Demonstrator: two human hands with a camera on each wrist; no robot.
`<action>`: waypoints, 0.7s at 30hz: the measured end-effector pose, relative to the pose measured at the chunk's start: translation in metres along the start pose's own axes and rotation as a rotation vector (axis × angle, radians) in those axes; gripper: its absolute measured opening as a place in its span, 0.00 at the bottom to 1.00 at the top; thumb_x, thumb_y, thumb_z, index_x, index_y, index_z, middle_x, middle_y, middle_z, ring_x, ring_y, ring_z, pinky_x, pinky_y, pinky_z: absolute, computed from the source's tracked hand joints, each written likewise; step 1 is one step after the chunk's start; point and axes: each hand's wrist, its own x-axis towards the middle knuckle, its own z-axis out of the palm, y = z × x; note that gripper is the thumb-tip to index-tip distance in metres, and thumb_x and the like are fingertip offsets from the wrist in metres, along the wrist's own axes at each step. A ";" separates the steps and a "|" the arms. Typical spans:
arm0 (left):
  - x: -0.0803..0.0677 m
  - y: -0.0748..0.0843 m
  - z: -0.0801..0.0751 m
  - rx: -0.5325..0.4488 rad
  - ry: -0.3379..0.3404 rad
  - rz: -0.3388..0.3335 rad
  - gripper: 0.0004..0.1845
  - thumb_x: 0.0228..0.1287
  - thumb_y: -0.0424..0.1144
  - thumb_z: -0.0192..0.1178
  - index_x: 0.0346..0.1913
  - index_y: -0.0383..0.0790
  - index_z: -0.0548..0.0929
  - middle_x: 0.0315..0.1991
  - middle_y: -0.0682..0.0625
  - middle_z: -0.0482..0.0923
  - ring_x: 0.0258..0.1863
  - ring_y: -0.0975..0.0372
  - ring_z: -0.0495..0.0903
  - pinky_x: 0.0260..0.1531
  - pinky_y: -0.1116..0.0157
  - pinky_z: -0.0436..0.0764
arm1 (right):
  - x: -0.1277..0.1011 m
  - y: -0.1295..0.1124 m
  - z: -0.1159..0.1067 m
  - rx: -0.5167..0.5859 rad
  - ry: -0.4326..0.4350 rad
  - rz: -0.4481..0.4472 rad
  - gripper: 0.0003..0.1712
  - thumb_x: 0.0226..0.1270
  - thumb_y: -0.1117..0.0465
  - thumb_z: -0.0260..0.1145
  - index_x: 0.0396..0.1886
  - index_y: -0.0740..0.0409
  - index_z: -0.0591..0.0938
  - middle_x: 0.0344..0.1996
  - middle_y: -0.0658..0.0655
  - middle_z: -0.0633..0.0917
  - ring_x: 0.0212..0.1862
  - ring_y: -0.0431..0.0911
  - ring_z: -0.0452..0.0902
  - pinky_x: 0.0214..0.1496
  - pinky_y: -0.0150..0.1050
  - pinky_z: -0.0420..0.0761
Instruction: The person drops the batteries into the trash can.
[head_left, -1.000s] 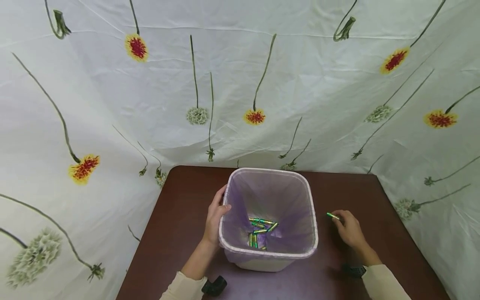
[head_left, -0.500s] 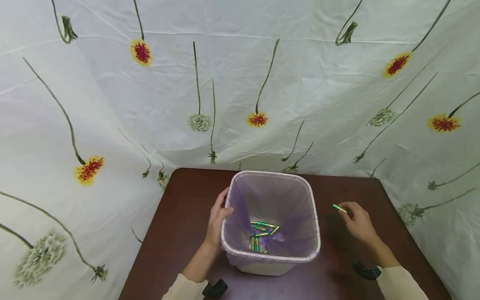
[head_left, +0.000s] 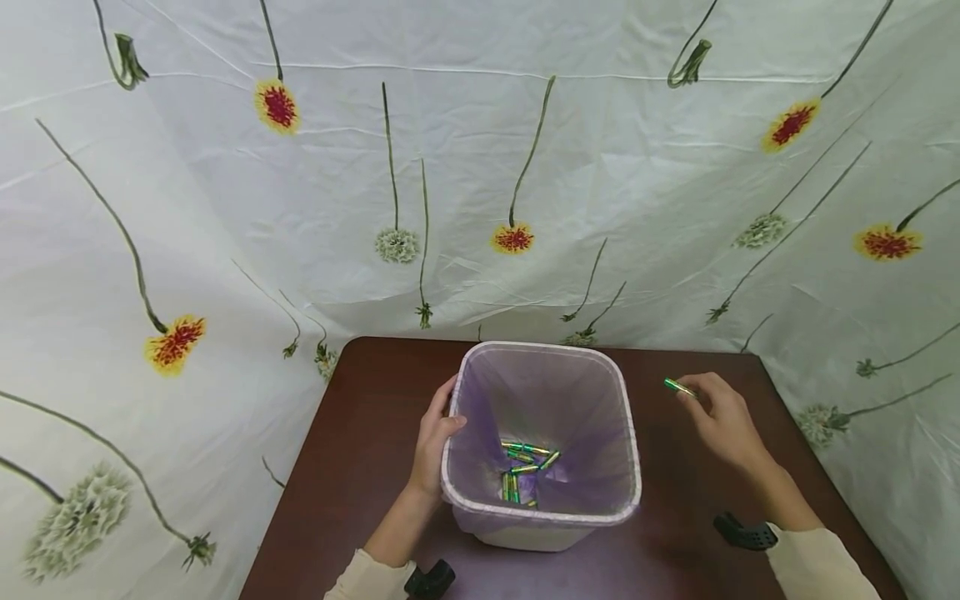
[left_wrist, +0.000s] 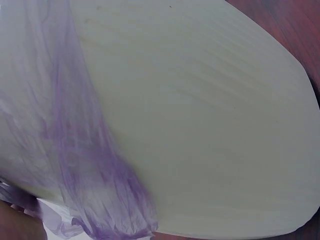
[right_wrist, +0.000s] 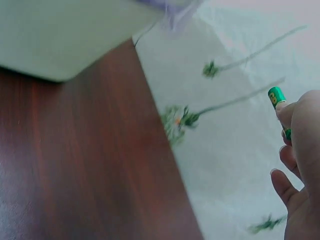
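Observation:
A pale waste bin (head_left: 525,537) with a thin purple bag liner (left_wrist: 85,150) stands upright on the table. My left hand (head_left: 431,442) grips its left rim, thumb over the edge and fingers along the outside. At the bottom of the bin lie several green and gold batteries (head_left: 525,469). To the right of the bin, my right hand (head_left: 723,417) holds one more battery (head_left: 678,387) between thumb and fingers, above the table. In the right wrist view the green end of this battery (right_wrist: 275,94) sticks out past the thumb; the other fingers are partly spread.
The dark reddish-brown table (head_left: 382,400) extends on both sides of the bin. White cloth (head_left: 450,167) printed with flowers hangs behind the table and along its sides. A black wrist strap (head_left: 742,533) shows on the right arm, another dark device (head_left: 430,579) on the left.
My right hand has risen and moved slightly away from me and to the right, with the battery still in its fingers. The left hand stays on the bin's rim.

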 end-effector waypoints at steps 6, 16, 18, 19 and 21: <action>0.000 0.001 0.000 0.026 -0.003 0.007 0.37 0.61 0.32 0.46 0.77 0.30 0.62 0.72 0.32 0.65 0.62 0.45 0.69 0.59 0.62 0.73 | 0.013 -0.023 -0.005 0.048 0.012 -0.086 0.11 0.66 0.73 0.70 0.47 0.61 0.86 0.41 0.52 0.83 0.44 0.40 0.75 0.42 0.33 0.70; 0.000 0.001 -0.004 0.057 -0.016 0.021 0.36 0.61 0.30 0.46 0.77 0.29 0.64 0.71 0.32 0.67 0.62 0.45 0.70 0.58 0.63 0.75 | 0.032 -0.063 -0.010 0.125 0.037 -0.208 0.15 0.63 0.77 0.70 0.47 0.61 0.86 0.42 0.52 0.84 0.46 0.41 0.77 0.44 0.32 0.72; 0.000 0.003 -0.005 0.076 -0.012 0.019 0.36 0.61 0.30 0.48 0.76 0.30 0.65 0.70 0.32 0.69 0.61 0.45 0.72 0.57 0.63 0.76 | 0.034 -0.070 -0.010 0.131 0.035 -0.229 0.16 0.62 0.78 0.70 0.48 0.61 0.86 0.42 0.51 0.84 0.45 0.41 0.77 0.45 0.33 0.73; 0.001 0.004 -0.006 0.087 -0.013 0.018 0.36 0.61 0.30 0.48 0.76 0.30 0.65 0.69 0.32 0.70 0.61 0.46 0.72 0.56 0.63 0.77 | 0.036 -0.073 -0.010 0.127 0.034 -0.241 0.16 0.62 0.78 0.71 0.48 0.60 0.86 0.42 0.51 0.84 0.45 0.41 0.77 0.44 0.34 0.73; 0.001 0.005 -0.007 0.108 -0.020 0.018 0.36 0.61 0.29 0.49 0.75 0.29 0.66 0.69 0.32 0.70 0.60 0.47 0.73 0.55 0.64 0.77 | 0.039 -0.078 -0.011 0.129 0.036 -0.266 0.17 0.62 0.78 0.71 0.48 0.60 0.87 0.41 0.50 0.84 0.43 0.42 0.77 0.43 0.35 0.72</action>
